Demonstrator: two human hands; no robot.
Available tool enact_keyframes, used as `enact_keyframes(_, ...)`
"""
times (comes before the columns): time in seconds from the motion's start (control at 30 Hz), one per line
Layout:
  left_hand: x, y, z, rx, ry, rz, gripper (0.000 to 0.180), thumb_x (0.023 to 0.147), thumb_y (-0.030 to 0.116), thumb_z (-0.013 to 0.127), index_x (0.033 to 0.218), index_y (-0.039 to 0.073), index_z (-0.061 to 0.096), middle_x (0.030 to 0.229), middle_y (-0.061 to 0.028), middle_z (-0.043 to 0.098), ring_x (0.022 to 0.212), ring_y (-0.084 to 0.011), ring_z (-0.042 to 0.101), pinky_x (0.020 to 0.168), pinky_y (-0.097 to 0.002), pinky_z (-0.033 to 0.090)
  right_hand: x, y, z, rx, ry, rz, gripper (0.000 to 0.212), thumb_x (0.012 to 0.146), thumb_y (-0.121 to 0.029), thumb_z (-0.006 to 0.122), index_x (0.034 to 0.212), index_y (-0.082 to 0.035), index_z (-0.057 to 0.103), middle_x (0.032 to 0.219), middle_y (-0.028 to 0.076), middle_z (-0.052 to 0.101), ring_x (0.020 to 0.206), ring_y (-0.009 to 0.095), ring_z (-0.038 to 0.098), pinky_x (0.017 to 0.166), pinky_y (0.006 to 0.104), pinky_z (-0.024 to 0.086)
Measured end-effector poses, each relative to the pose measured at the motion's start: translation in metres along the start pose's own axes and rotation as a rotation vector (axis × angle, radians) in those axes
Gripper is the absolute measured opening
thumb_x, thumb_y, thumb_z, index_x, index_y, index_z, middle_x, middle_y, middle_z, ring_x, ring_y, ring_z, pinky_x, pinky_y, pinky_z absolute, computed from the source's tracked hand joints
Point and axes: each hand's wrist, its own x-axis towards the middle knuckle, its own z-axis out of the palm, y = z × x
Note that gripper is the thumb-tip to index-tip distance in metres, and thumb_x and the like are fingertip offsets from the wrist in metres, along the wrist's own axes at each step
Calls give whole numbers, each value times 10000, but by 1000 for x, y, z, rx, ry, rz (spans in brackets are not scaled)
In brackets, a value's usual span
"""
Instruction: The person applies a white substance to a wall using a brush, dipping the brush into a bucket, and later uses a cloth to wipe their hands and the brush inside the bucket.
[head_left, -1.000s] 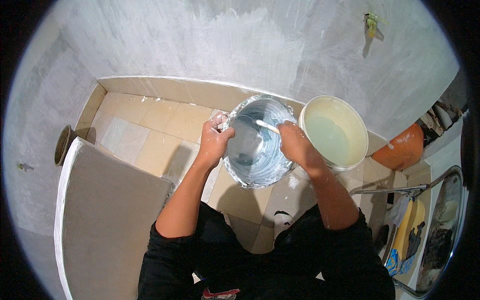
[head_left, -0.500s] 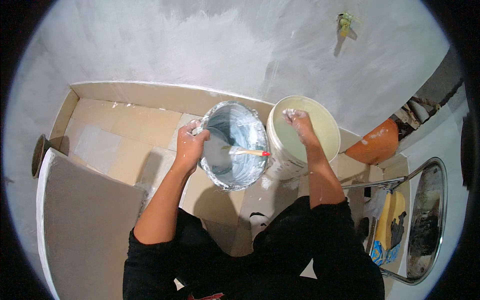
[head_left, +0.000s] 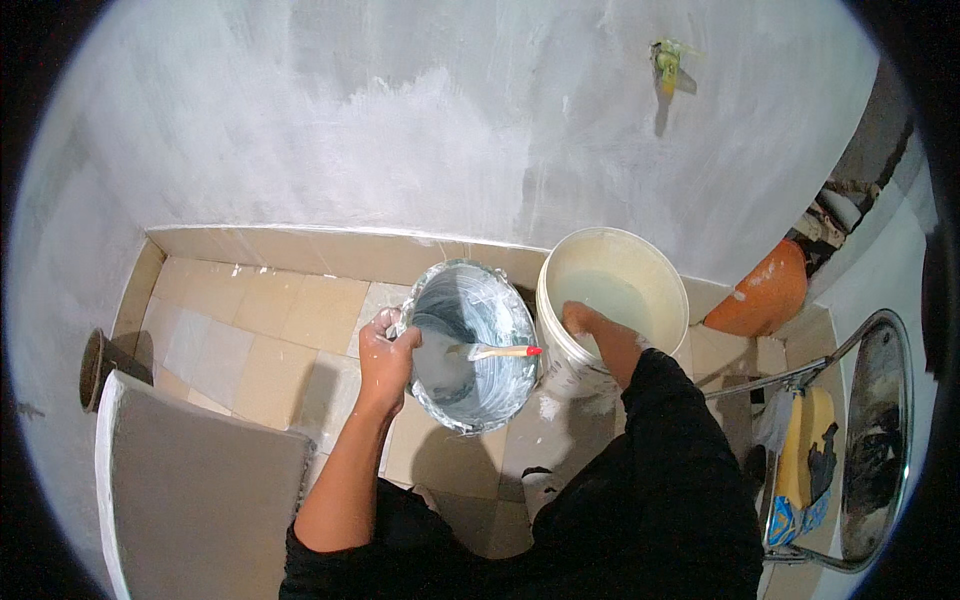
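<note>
My left hand [head_left: 388,355], spotted with white, is closed around the left rim of a bucket [head_left: 500,395] smeared inside with whitish paint. A pool of greyish-white liquid [head_left: 440,365] lies in it. Inside rests a paintbrush [head_left: 505,351] with a pale handle and a red end, its bristles toward the liquid. Just to the right stands a white plastic bucket [head_left: 655,285] with cloudy, pale greenish water. Into that water reaches my right hand [head_left: 583,322]; its fingers are hidden there, so I cannot see whether they hold anything.
A plastered wall [head_left: 330,130] with a tap fitting [head_left: 667,70] rises behind the buckets. A low grey partition [head_left: 200,480] stands at left, near a brown pot [head_left: 92,370]. At right are an orange container [head_left: 765,290] and a metal-framed chair [head_left: 878,440] with a yellow item [head_left: 805,445].
My right hand, closed above the white bucket before, has gone down into its water. My left hand keeps its hold on the paint bucket's rim. The whole view has shifted upward.
</note>
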Motion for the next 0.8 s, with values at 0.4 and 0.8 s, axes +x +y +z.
enact_keyframes(0.4, 11, -10, 11, -102, -37, -58, 72, 721, -4, 584, 786, 22, 602, 715, -17, 578, 619, -94, 502, 550, -250, 399, -43, 15, -5, 232, -16, 241, 204, 821, -202, 579, 804, -29, 685, 897, 192, 691, 834, 378, 673, 728, 458, 560)
enact_keyframes(0.8, 6, -14, 5, -171, -19, -31, 121, 727, -16, 567, 836, 14, 613, 783, -46, 614, 688, -137, 561, 637, -278, 467, -112, -47, -177, 2315, 165, 221, 226, 962, -168, 496, 933, 38, 584, 1037, 263, 643, 984, 425, 648, 853, 438, 580)
